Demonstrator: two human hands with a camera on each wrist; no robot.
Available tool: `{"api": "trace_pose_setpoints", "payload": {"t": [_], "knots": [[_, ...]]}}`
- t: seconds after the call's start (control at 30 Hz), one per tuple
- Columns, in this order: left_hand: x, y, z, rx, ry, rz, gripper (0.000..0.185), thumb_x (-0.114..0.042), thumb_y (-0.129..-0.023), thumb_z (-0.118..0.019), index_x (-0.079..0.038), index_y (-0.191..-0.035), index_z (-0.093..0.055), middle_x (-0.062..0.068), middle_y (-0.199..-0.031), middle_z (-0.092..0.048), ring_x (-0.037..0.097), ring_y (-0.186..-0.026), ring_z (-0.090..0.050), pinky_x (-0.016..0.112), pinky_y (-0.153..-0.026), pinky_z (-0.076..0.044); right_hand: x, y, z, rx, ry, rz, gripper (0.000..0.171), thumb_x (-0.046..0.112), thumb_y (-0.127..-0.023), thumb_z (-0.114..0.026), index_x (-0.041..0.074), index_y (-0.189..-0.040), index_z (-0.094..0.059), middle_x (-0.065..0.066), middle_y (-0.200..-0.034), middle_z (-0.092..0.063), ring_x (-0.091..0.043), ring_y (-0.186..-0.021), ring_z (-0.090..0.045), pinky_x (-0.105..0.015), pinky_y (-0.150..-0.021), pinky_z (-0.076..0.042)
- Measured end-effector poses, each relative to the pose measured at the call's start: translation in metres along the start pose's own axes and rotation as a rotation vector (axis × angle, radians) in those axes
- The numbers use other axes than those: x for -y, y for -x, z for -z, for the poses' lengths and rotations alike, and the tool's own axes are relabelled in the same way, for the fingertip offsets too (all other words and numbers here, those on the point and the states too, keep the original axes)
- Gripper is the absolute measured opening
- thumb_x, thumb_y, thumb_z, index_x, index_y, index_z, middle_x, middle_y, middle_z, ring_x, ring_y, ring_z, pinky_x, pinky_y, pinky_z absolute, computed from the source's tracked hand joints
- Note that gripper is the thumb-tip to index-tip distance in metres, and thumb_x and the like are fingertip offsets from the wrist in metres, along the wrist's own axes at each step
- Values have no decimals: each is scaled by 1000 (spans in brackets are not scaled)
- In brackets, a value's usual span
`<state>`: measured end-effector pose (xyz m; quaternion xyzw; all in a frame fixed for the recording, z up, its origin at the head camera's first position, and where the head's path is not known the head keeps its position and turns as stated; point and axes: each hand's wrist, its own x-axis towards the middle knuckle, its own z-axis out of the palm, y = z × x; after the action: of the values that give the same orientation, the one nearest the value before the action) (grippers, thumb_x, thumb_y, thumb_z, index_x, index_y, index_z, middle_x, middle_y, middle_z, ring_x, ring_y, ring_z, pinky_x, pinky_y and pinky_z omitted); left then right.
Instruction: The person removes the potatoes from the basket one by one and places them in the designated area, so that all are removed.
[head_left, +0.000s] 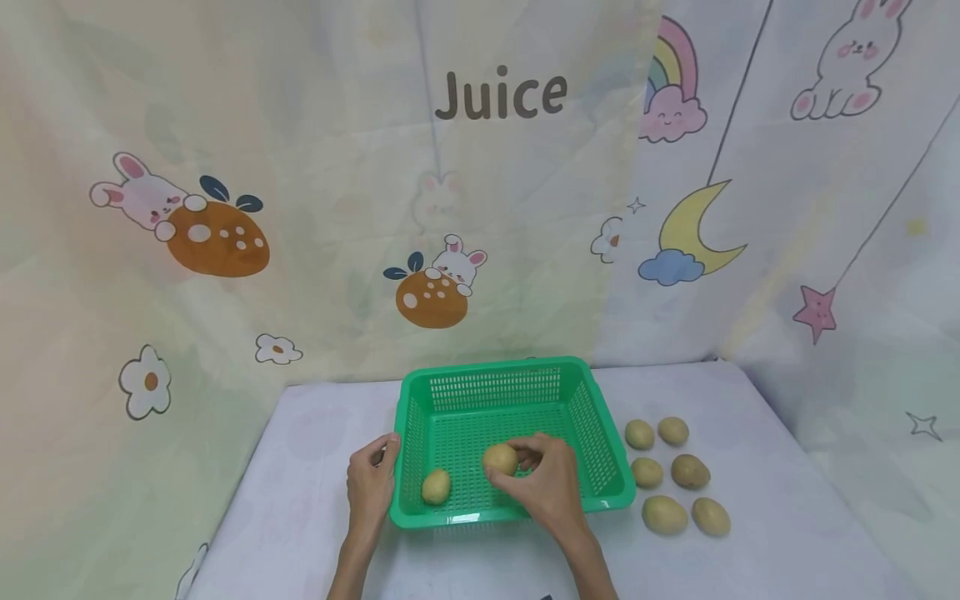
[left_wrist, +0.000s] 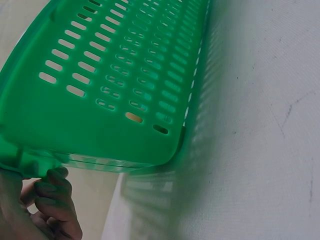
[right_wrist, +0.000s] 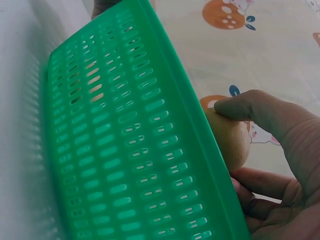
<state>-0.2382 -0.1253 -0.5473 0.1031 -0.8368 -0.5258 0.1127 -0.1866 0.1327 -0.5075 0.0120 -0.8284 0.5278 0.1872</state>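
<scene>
A green plastic basket (head_left: 495, 510) with slotted walls stands on the table. My left hand (head_left: 372, 479) grips its left rim, fingers curled under the edge, as the left wrist view (left_wrist: 47, 205) also shows. Over the basket's floor, my right hand (head_left: 546, 483) pinches a potato (head_left: 499, 459) between thumb and fingers. The right wrist view has this potato (right_wrist: 229, 140) partly behind the basket's near rim. Another potato (head_left: 436, 487) lies inside at the front left corner.
Right of the basket, several loose potatoes (head_left: 664, 515) lie in two rough columns on the white-covered table (head_left: 315, 442). The nearest ones sit close by the basket's right wall. A printed cloth (head_left: 337, 208) hangs behind the table.
</scene>
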Motion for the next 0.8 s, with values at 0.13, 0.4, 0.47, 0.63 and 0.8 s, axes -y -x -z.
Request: {"api": "trace_pose_setpoints", "payload": {"t": [0.13, 0.4, 0.47, 0.63, 0.8], "knots": [[1, 1, 1, -1, 6, 9, 46, -35, -114, -58, 3, -136, -73, 31, -117, -79, 33, -92, -79, 34, -75, -54, -1, 1, -1, 4, 1, -6, 35, 22, -70, -99, 5, -97, -86, 5, -76, -75, -19, -71, -71, -32, -67, -60], [1, 0, 1, 4, 13, -2, 49, -39, -114, -58, 3, -135, -73, 31, -118, -79, 34, -94, -79, 34, -76, -56, -2, 1, -1, 9, -3, -15, 33, 22, -70, -99, 5, -96, -86, 4, -76, -74, -11, -71, -68, -36, -67, -61], [1, 0, 1, 6, 19, -6, 50, -39, -114, -58, 4, -135, -73, 31, -119, -79, 34, -94, -80, 34, -76, -57, -2, 1, -1, 12, -2, -18, 33, 22, -70, -99, 6, -96, -86, 5, -76, -74, -10, -71, -68, -35, -68, -61], [-1, 1, 1, 10, 18, -7, 49, -38, -114, -58, 3, -135, -74, 30, -118, -79, 34, -94, -80, 34, -77, -57, -2, 1, -2, 15, 9, -24, 32, 21, -71, -98, 6, -96, -86, 6, -76, -74, -8, -70, -68, -38, -68, -63], [-1, 0, 1, 11, 10, 1, 48, -38, -114, -58, 3, -135, -74, 31, -119, -79, 35, -96, -80, 35, -77, -57, -2, 1, -2, 16, 19, -39, 32, 20, -71, -99, 6, -97, -86, 7, -76, -74, -7, -70, -68, -41, -69, -64]]}}
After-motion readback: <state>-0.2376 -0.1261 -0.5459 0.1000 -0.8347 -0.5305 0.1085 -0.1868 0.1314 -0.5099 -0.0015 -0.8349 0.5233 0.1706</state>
